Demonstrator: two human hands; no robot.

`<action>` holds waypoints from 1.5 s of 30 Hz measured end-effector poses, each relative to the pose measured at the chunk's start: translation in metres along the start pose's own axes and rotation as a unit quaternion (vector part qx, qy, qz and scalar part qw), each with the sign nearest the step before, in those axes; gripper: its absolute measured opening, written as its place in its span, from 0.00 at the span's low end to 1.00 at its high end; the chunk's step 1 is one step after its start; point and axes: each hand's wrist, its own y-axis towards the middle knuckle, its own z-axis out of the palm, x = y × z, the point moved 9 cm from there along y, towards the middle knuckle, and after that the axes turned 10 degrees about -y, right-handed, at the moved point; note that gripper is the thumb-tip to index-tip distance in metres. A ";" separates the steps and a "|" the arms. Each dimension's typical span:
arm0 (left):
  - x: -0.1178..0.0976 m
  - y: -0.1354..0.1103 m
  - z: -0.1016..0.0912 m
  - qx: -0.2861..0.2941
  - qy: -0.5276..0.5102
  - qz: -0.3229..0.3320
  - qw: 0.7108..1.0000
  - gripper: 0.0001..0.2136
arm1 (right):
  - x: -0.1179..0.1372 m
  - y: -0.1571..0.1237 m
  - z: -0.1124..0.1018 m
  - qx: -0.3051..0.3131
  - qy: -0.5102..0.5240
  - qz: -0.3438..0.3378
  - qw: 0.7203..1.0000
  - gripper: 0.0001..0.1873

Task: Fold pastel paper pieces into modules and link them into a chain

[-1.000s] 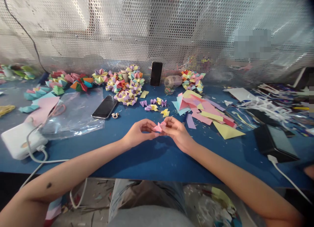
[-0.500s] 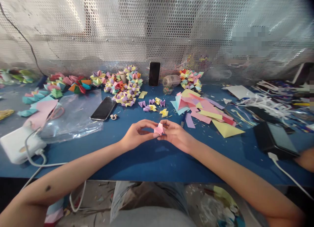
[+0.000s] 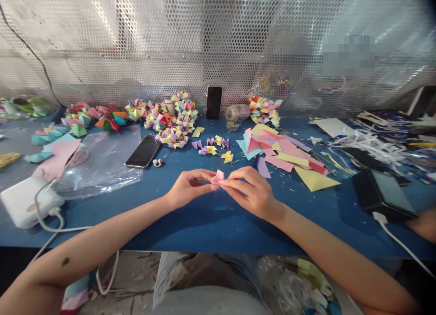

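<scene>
Perforated, shiny metal panelling (image 3: 153,29) stands behind a smooth blue tabletop (image 3: 204,228). Above the table's near part, the left hand (image 3: 185,188) pinches a small, pink, sharply creased piece of folded paper (image 3: 218,177) between thumb and fingers, while the right hand (image 3: 254,192) holds its other side with bunched fingertips. Such thin paper might crumple if squeezed too hard, and its folds could spring open or skew if either pinch slackened or the two pulled unevenly. Just beyond lie little winged pieces of folded purple paper (image 3: 203,150) and a pointed yellow paper piece (image 3: 227,157), light enough that a careless knuckle might scatter them. Farther right, flat pastel sheets of loose paper (image 3: 279,156) overlap in a slippery-looking heap. To the left rest a glossy black smartphone (image 3: 143,150) and wrinkled, transparent plastic film (image 3: 116,156); spiky, many-coloured paper clusters (image 3: 173,135) sit behind.
</scene>
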 end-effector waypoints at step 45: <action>-0.001 0.000 0.006 0.050 0.079 -0.024 0.995 0.04 | 0.017 -0.004 0.011 0.074 -0.097 -0.125 0.985 0.14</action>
